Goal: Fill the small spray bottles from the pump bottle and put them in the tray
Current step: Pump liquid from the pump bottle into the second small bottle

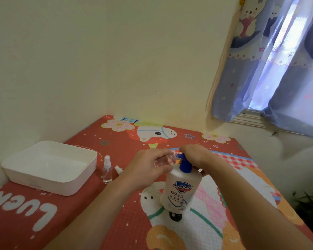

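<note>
While my left hand (148,166) grips a small clear bottle (163,161) at the blue nozzle, my right hand (193,156) presses the pump bottle (181,190) head down.

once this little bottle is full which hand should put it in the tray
Probably the left hand. It already grips the small clear bottle at the pump bottle's blue nozzle, and the white tray sits on its side. The right hand rests on the pump head.
</note>
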Demonstrator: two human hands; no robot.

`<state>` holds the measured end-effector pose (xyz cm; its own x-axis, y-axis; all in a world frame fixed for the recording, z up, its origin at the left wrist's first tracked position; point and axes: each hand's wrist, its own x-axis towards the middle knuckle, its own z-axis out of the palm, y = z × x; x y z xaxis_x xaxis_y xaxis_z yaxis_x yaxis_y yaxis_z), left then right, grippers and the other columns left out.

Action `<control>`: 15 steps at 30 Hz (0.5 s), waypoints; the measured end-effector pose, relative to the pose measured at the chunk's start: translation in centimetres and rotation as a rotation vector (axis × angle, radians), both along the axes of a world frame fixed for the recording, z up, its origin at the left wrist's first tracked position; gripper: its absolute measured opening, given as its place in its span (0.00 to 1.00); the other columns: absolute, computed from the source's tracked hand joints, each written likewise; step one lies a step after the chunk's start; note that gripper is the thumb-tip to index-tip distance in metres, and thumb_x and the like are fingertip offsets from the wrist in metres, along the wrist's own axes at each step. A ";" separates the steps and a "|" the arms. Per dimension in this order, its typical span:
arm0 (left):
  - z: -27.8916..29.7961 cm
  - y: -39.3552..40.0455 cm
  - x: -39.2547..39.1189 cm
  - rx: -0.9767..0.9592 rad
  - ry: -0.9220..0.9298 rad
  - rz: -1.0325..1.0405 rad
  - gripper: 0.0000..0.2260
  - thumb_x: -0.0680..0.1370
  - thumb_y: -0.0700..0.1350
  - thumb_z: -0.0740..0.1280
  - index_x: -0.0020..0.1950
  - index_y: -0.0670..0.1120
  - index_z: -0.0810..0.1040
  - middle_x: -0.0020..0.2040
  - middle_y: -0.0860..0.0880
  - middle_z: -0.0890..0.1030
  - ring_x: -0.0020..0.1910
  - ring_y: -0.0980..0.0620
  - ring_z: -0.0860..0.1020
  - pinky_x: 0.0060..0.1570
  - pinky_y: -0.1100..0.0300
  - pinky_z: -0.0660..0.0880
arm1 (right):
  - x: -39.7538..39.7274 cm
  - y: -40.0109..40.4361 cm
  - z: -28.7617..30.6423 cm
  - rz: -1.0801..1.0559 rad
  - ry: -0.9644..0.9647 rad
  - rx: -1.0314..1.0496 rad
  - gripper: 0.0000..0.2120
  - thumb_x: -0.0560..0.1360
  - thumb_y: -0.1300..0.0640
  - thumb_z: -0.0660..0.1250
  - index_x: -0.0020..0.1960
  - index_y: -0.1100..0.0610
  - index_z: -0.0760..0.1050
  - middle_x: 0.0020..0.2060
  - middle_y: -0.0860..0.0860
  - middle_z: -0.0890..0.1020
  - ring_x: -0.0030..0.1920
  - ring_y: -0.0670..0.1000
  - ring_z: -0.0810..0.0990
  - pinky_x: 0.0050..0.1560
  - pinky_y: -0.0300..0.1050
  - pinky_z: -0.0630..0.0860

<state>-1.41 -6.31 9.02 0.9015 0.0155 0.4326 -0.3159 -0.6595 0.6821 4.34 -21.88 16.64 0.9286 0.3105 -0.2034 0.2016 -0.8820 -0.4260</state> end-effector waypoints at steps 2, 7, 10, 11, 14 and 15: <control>0.2 0.0 0.0 0.014 -0.002 -0.005 0.20 0.74 0.49 0.73 0.66 0.54 0.77 0.59 0.57 0.80 0.56 0.58 0.76 0.56 0.62 0.72 | -0.2 -0.4 0.0 -0.032 0.071 0.081 0.11 0.80 0.51 0.53 0.53 0.58 0.70 0.58 0.61 0.78 0.52 0.62 0.80 0.56 0.53 0.76; 0.5 0.1 0.0 0.038 -0.021 0.002 0.21 0.74 0.50 0.72 0.67 0.54 0.76 0.59 0.57 0.80 0.56 0.58 0.76 0.55 0.62 0.72 | -0.5 0.0 0.9 -0.011 0.044 -0.002 0.08 0.82 0.57 0.53 0.53 0.60 0.68 0.61 0.63 0.77 0.60 0.63 0.78 0.54 0.54 0.76; 0.3 0.2 0.1 0.031 -0.021 0.005 0.20 0.74 0.50 0.72 0.66 0.54 0.77 0.58 0.57 0.80 0.55 0.58 0.76 0.54 0.63 0.71 | -0.4 0.5 0.8 0.043 -0.031 -0.061 0.05 0.82 0.64 0.52 0.51 0.60 0.65 0.62 0.64 0.76 0.61 0.63 0.77 0.59 0.53 0.74; 0.2 0.2 0.2 0.030 -0.022 0.004 0.20 0.74 0.50 0.72 0.66 0.54 0.77 0.57 0.57 0.80 0.54 0.58 0.76 0.53 0.63 0.70 | -0.2 0.5 0.5 0.055 -0.051 -0.097 0.05 0.82 0.64 0.52 0.50 0.60 0.65 0.60 0.64 0.77 0.56 0.61 0.78 0.58 0.52 0.75; -0.3 0.1 0.2 0.023 -0.016 -0.008 0.18 0.74 0.50 0.72 0.63 0.55 0.78 0.55 0.59 0.81 0.53 0.60 0.77 0.50 0.65 0.70 | 0.4 0.4 -0.3 0.074 -0.098 -0.175 0.05 0.81 0.65 0.53 0.49 0.60 0.66 0.48 0.58 0.74 0.46 0.55 0.72 0.50 0.50 0.74; -0.4 0.0 0.2 0.024 -0.021 -0.008 0.17 0.74 0.50 0.72 0.63 0.56 0.78 0.55 0.60 0.81 0.53 0.60 0.77 0.50 0.65 0.70 | 0.5 0.3 -0.3 0.086 -0.112 -0.194 0.05 0.81 0.65 0.53 0.49 0.60 0.67 0.47 0.57 0.73 0.46 0.54 0.71 0.48 0.48 0.72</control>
<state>-1.19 -6.33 8.65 0.8922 -0.0019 0.4516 -0.3353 -0.6727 0.6596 4.87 -21.54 16.36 0.9205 0.3546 -0.1643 0.3160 -0.9227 -0.2209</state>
